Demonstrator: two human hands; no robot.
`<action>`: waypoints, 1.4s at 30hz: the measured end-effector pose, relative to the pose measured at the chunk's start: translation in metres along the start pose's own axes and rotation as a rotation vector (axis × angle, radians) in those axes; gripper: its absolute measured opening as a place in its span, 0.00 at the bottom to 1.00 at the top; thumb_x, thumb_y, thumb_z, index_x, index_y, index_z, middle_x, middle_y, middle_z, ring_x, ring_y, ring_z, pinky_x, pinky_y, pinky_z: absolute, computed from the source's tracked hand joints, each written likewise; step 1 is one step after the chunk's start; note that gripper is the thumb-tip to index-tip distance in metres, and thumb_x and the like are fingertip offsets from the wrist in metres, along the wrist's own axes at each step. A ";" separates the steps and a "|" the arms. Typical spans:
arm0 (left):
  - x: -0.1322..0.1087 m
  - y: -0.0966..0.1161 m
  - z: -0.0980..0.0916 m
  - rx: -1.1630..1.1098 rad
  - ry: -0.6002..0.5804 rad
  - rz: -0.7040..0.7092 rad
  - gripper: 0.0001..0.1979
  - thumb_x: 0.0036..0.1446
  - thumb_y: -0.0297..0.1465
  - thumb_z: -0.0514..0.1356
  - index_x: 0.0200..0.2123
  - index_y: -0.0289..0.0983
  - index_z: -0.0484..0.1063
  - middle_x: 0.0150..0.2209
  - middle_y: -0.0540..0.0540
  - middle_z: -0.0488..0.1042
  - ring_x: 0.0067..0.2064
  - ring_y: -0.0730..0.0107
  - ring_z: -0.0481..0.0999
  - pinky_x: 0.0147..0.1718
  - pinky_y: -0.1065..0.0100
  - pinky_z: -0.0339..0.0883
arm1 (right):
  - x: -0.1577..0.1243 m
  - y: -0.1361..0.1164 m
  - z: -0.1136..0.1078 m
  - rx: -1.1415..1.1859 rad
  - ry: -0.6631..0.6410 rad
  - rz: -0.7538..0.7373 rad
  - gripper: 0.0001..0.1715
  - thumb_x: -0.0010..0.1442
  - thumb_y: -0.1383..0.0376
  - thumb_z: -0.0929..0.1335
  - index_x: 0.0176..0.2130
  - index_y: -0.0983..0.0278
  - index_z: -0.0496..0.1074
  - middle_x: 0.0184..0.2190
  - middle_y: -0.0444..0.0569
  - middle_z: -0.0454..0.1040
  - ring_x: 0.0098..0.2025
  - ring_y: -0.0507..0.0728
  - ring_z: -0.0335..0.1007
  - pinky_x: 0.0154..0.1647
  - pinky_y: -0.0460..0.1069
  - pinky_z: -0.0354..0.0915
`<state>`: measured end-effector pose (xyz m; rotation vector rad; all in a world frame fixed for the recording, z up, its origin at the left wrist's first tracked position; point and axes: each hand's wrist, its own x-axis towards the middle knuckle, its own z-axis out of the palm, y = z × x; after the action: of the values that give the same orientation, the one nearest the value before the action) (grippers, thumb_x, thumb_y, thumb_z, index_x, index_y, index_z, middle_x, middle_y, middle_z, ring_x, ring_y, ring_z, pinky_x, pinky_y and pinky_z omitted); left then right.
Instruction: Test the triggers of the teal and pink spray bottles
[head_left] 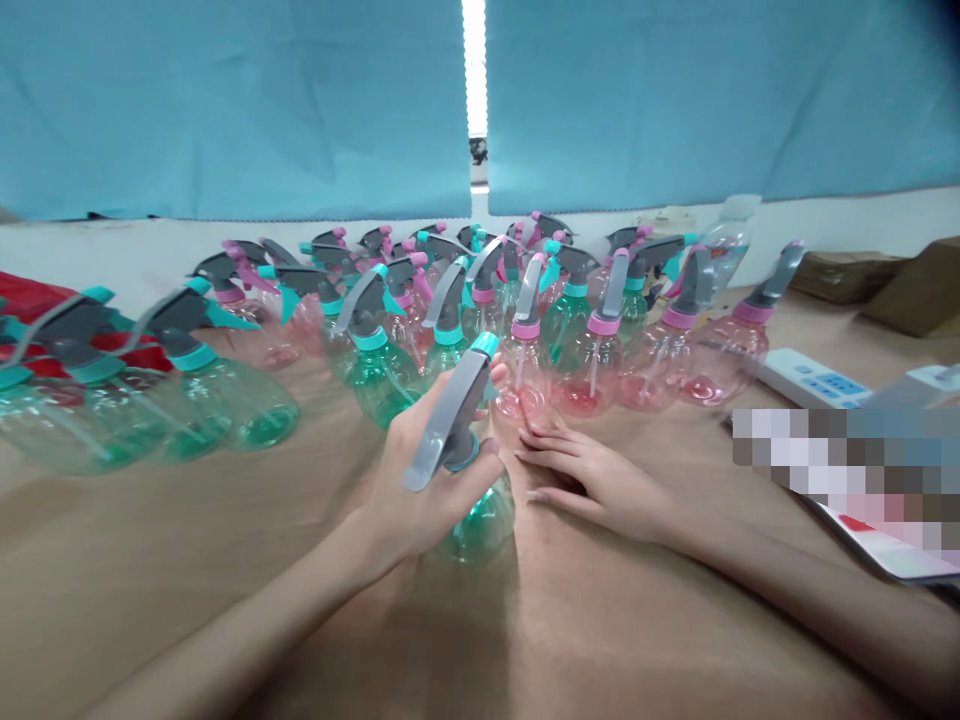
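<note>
My left hand (pixel 424 465) is wrapped round the neck of a green spray bottle (pixel 480 525), just under its grey trigger head with a teal nozzle. The bottle is close in front of me, its clear green body partly hidden by the fingers. To the right of it, my right hand (pixel 592 480) lies palm down on the brown table (pixel 600 620), fingers stretched out and holding nothing. Its fingertips are near the base of a pink spray bottle (pixel 525 375). Behind the left hand stands another green spray bottle (pixel 382 375).
Several pink and green spray bottles crowd the table's far side, with more green ones (pixel 262 415) at left beside red cloth (pixel 34 295). At right are a white power strip (pixel 814 378), a blurred-out flat object (pixel 847 480), a clear water bottle (pixel 727 240) and brown packages (pixel 919 290).
</note>
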<state>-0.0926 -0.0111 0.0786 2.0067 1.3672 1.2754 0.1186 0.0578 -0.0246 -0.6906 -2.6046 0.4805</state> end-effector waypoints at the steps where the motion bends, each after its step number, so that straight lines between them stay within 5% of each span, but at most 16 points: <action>1: 0.000 0.000 0.000 -0.004 -0.003 -0.001 0.26 0.51 0.27 0.57 0.55 0.41 0.68 0.28 0.53 0.73 0.23 0.72 0.69 0.46 0.58 0.74 | 0.000 0.000 0.000 0.001 0.003 0.000 0.28 0.68 0.51 0.63 0.60 0.62 0.67 0.61 0.55 0.68 0.65 0.64 0.59 0.66 0.64 0.55; 20: 0.003 -0.002 -0.001 -0.063 -0.035 0.004 0.24 0.48 0.25 0.56 0.51 0.40 0.70 0.35 0.50 0.76 0.20 0.77 0.60 0.33 0.65 0.72 | -0.002 0.000 0.001 -0.011 0.004 0.017 0.30 0.67 0.50 0.63 0.61 0.63 0.67 0.62 0.55 0.67 0.66 0.64 0.57 0.67 0.64 0.55; 26: 0.002 -0.003 0.000 -0.085 -0.043 -0.032 0.21 0.48 0.26 0.55 0.48 0.40 0.69 0.25 0.55 0.63 0.21 0.75 0.55 0.22 0.69 0.61 | -0.001 0.000 0.001 -0.001 0.008 0.016 0.29 0.67 0.50 0.63 0.61 0.62 0.67 0.62 0.54 0.67 0.66 0.64 0.58 0.66 0.64 0.56; 42: 0.002 -0.001 -0.001 -0.091 -0.052 -0.064 0.19 0.47 0.26 0.55 0.45 0.40 0.67 0.25 0.55 0.57 0.23 0.74 0.54 0.24 0.68 0.57 | -0.001 -0.001 0.000 -0.009 -0.006 0.021 0.29 0.68 0.50 0.62 0.60 0.63 0.67 0.62 0.55 0.67 0.66 0.64 0.57 0.67 0.64 0.55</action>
<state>-0.0935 -0.0090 0.0794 1.9061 1.3147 1.2265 0.1188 0.0563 -0.0244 -0.7206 -2.6092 0.4786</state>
